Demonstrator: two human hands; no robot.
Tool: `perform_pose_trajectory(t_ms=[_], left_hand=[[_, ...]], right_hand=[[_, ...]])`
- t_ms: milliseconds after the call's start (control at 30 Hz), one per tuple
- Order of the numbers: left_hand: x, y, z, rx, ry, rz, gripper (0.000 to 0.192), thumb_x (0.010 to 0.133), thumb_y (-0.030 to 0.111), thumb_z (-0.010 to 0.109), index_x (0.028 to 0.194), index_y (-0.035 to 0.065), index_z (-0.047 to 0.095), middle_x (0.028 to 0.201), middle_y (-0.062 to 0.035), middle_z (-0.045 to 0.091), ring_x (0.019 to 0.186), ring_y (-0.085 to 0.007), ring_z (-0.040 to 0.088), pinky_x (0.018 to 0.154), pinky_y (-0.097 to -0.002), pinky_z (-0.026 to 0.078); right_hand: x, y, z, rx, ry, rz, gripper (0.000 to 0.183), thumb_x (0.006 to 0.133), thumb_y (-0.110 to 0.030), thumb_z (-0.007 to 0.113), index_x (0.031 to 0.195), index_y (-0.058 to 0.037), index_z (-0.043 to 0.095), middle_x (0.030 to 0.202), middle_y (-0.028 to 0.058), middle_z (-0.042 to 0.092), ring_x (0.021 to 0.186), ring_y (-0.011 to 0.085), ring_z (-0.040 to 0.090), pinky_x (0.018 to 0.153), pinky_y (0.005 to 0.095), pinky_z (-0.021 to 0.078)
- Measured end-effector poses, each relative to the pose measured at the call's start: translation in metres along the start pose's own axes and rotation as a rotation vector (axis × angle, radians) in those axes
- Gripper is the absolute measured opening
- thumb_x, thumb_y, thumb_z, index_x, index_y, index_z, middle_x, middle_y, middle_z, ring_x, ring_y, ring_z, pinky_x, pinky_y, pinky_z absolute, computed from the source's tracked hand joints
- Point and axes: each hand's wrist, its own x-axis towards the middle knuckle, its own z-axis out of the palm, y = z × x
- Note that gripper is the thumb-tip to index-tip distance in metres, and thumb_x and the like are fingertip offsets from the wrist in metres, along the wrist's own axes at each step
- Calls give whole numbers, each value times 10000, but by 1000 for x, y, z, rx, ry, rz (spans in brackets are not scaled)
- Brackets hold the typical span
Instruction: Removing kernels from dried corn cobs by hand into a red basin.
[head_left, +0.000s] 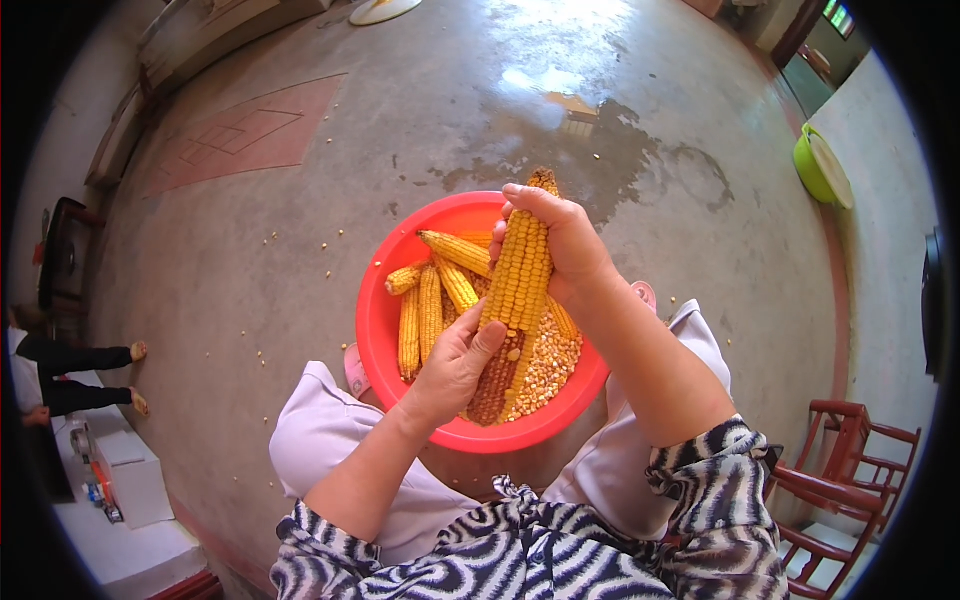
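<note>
An ear of yellow corn (517, 262) is held tilted over a red plastic basin (375, 330). My right hand (566, 236) wraps around its upper part, the thumb near the dark tip. Lower down, my left hand (457, 364) grips the ear's near end, thumb laid across it. Part of that lower end is bare reddish cob (495, 382), with a few kernels left along it. In the basin, several unshelled ears (430, 307) lie at the left, and loose kernels (551, 367) are heaped at the right. My hands and the ear hide the basin's middle.
The basin stands between my knees on a concrete floor (247, 225) with scattered kernels and a damp patch (607, 150). A green basin (817, 169) leans at the right wall. Red wooden chairs (832, 480) stand at lower right. Another person (67, 360) is at the left edge.
</note>
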Motion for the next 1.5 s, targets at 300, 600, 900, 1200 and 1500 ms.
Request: perform_pose_trajectory(t_ms=[300, 600, 900, 1200, 1500], left_hand=[[-7, 3, -6, 191, -36, 91, 579, 939, 239, 501, 1386, -34, 253, 1271, -52, 452, 1118, -97, 442, 960, -236, 352], [-7, 10, -8, -114, -50, -65, 586, 923, 318, 502, 1356, -19, 298, 1218, -79, 520, 1099, -144, 515, 945, -273, 403], [-3, 9, -5, -30, -88, -54, 555, 918, 186, 536, 1379, 12, 280, 1236, -48, 499, 1083, -108, 492, 935, -242, 392], [-10, -13, -18, 603, 507, 205, 249, 922, 228, 539, 981, -11, 577, 944, -46, 592, 822, -101, 530, 723, -221, 413], [0, -12, 3, -514, 278, -134, 516, 948, 474, 351, 1237, 49, 398, 1117, -90, 558, 1029, -176, 549, 885, -330, 437]], right_hand=[[2, 3, -5, 52, -131, 30, 180, 781, -244, 622, 787, -71, 572, 669, 74, 597, 588, 209, 602, 598, 359, 515], [-4, -6, -7, 239, -244, 45, 181, 794, -252, 539, 798, -76, 583, 689, 74, 586, 632, 222, 588, 619, 369, 505], [-5, -5, -9, 212, -224, -30, 167, 779, -225, 533, 794, -67, 585, 686, 77, 580, 632, 224, 578, 627, 371, 494], [-12, 2, -21, 85, 161, -268, 133, 792, -185, 569, 830, -57, 565, 727, 83, 599, 715, 214, 604, 695, 338, 488], [-60, 75, 6, -413, -1, -550, 348, 744, -141, 727, 970, -48, 479, 976, 46, 509, 918, 125, 499, 852, 267, 409]])
